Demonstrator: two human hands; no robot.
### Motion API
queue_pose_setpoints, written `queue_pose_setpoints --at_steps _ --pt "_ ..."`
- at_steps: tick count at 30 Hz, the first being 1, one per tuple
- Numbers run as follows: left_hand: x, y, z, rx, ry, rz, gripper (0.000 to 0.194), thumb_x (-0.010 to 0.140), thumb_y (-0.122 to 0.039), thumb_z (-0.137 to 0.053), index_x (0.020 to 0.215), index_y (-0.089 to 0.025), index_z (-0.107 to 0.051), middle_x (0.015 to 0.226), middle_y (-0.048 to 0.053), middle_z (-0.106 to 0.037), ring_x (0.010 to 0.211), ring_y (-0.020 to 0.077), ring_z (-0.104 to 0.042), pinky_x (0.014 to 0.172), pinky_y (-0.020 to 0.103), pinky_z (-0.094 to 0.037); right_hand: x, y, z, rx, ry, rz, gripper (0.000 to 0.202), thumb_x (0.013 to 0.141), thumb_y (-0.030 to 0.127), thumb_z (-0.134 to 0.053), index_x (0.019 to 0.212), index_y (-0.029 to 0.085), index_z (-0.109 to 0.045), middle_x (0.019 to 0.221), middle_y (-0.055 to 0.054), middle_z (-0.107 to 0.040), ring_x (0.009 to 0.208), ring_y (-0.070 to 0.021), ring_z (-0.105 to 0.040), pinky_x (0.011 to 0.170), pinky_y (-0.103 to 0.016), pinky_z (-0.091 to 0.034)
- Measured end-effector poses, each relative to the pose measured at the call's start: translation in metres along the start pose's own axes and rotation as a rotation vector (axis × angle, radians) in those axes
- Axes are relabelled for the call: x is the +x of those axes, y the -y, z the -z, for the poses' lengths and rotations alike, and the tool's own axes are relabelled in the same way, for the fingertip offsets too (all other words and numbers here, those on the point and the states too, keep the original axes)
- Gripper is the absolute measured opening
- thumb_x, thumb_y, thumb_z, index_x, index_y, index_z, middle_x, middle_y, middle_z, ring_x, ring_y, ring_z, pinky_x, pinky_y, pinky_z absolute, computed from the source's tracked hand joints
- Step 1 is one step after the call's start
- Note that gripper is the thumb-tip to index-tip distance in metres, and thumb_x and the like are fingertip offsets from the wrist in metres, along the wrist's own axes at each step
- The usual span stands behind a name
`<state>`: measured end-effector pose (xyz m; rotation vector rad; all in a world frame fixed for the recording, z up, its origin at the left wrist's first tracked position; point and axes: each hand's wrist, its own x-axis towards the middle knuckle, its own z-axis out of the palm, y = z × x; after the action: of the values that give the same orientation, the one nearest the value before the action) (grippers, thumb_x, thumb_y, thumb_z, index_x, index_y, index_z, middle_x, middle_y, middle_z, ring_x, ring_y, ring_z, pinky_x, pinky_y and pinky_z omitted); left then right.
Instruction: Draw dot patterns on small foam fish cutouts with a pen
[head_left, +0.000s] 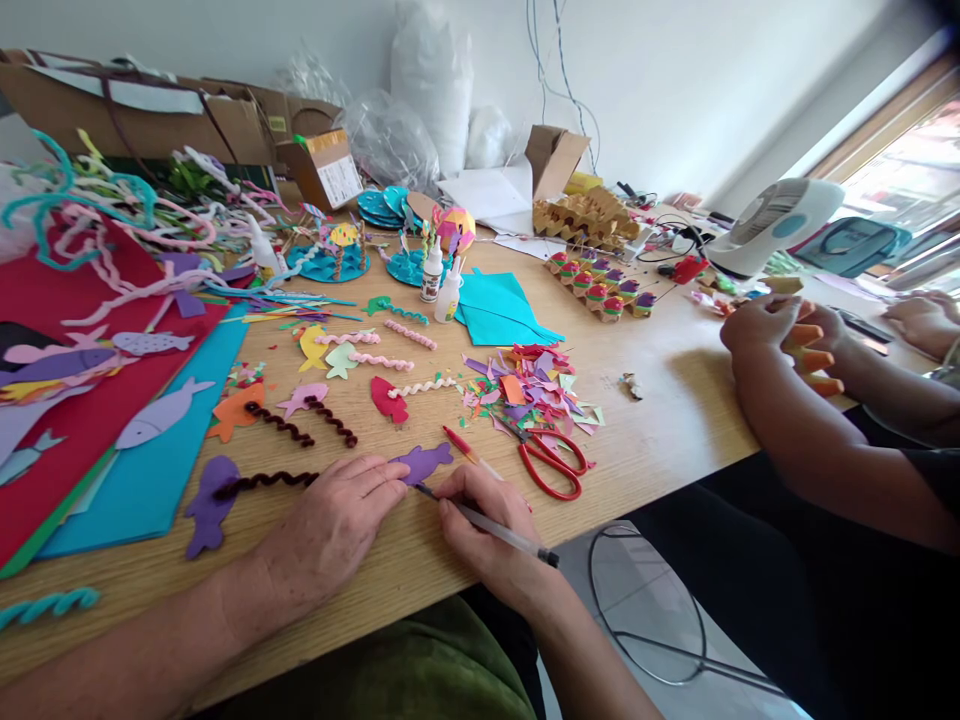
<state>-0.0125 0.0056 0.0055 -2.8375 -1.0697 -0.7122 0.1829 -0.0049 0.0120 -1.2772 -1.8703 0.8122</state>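
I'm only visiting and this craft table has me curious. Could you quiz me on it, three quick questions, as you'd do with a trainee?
1. What is the right hand holding?
2. True or false: the red-handled scissors lie on the table, in neither hand.
3. What colour is the cutout right by the left hand? (a) yellow (b) purple (c) green

Key:
1. A pen.
2. True.
3. (b) purple.
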Motion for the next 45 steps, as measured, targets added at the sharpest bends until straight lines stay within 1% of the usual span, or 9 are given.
queue_pose_setpoints --at_steps 5,8,14,17,22,27,31,39,45 --pt "-0.0002 -0.0001 -0.0010 -0.009 -0.006 0.001 0.036 0.086 -0.003 -0.031 0.096 -0.013 -0.063 0.102 0.007 -0.068 0.096 0.0197 -0.060 0.086 0.036 -0.050 0.0001 -0.0009 0.0007 -0.020 -0.022 -0.003 0.010 0.069 0.013 -0.046 0.066 0.020 -0.053 0.058 0.002 -0.057 0.052 -0.0114 -0.051 0.051 -0.021 -0.037" --pt "0.0003 -0.0003 -0.0010 -0.015 -0.006 0.004 0.035 0.087 -0.003 -0.031 0.097 -0.013 -0.063 0.102 0.007 -0.068 0.095 0.0197 -0.061 0.086 0.036 -0.050 0.0001 -0.0021 0.0009 -0.011 -0.027 -0.012 0.009 0.070 0.015 -0.046 0.068 0.020 -0.054 0.056 0.003 -0.055 0.050 -0.0112 -0.049 0.049 -0.021 -0.036" --pt "0.0010 0.0001 -0.0006 -0.010 -0.021 -0.004 0.036 0.087 -0.003 -0.030 0.097 -0.013 -0.062 0.103 0.007 -0.068 0.095 0.0193 -0.061 0.086 0.035 -0.050 0.0007 -0.0013 -0.0002 -0.006 -0.009 0.013 0.010 0.072 0.014 -0.046 0.069 0.020 -0.054 0.060 0.002 -0.059 0.054 -0.0113 -0.052 0.052 -0.021 -0.039" --pt "0.0004 0.0003 -0.0004 -0.010 -0.009 0.005 0.037 0.086 -0.003 -0.029 0.098 -0.014 -0.062 0.104 0.006 -0.068 0.097 0.0188 -0.061 0.088 0.034 -0.049 0.0002 -0.0005 -0.0003 -0.020 -0.009 0.013 0.010 0.071 0.013 -0.046 0.069 0.020 -0.053 0.061 0.002 -0.059 0.055 -0.0115 -0.053 0.053 -0.021 -0.040" --pt "0.0004 0.0001 0.0004 -0.005 0.004 0.000 0.036 0.087 -0.004 -0.030 0.097 -0.014 -0.063 0.104 0.006 -0.068 0.097 0.0191 -0.061 0.088 0.035 -0.049 -0.0020 -0.0027 0.0010 -0.031 -0.030 0.003 0.010 0.069 0.012 -0.047 0.067 0.020 -0.053 0.061 0.002 -0.058 0.055 -0.0117 -0.053 0.053 -0.021 -0.039" --pt "0.0004 -0.0003 0.0013 -0.020 0.010 -0.005 0.034 0.088 -0.005 -0.031 0.096 -0.014 -0.062 0.104 0.007 -0.067 0.097 0.0196 -0.060 0.087 0.035 -0.049 -0.0029 -0.0032 0.0017 -0.006 -0.051 -0.019 0.009 0.072 0.014 -0.047 0.070 0.019 -0.055 0.057 0.003 -0.055 0.051 -0.0108 -0.049 0.049 -0.020 -0.036" --pt "0.0002 -0.0005 0.0003 -0.017 -0.007 -0.003 0.034 0.087 -0.004 -0.031 0.094 -0.015 -0.063 0.102 0.006 -0.068 0.097 0.0189 -0.060 0.088 0.034 -0.049 -0.0031 -0.0023 0.0009 -0.028 -0.067 0.007 0.009 0.072 0.014 -0.048 0.069 0.019 -0.055 0.059 0.002 -0.057 0.054 -0.0114 -0.050 0.051 -0.021 -0.038" --pt "0.0007 0.0001 0.0006 -0.016 0.023 0.013 0.037 0.085 -0.003 -0.031 0.098 -0.015 -0.063 0.105 0.007 -0.067 0.098 0.0192 -0.060 0.089 0.035 -0.049 -0.0010 -0.0023 -0.0007 -0.030 -0.039 -0.016 0.010 0.071 0.014 -0.048 0.068 0.020 -0.055 0.060 0.002 -0.058 0.054 -0.0115 -0.051 0.052 -0.021 -0.038" --pt "0.0019 -0.0009 0.0021 -0.020 0.000 -0.008 0.036 0.086 -0.002 -0.030 0.097 -0.012 -0.063 0.103 0.008 -0.068 0.096 0.0200 -0.061 0.086 0.035 -0.050 -0.0009 -0.0022 -0.0002 -0.035 -0.008 -0.019 0.009 0.073 0.014 -0.049 0.069 0.020 -0.055 0.062 0.002 -0.059 0.056 -0.0123 -0.052 0.055 -0.022 -0.040"
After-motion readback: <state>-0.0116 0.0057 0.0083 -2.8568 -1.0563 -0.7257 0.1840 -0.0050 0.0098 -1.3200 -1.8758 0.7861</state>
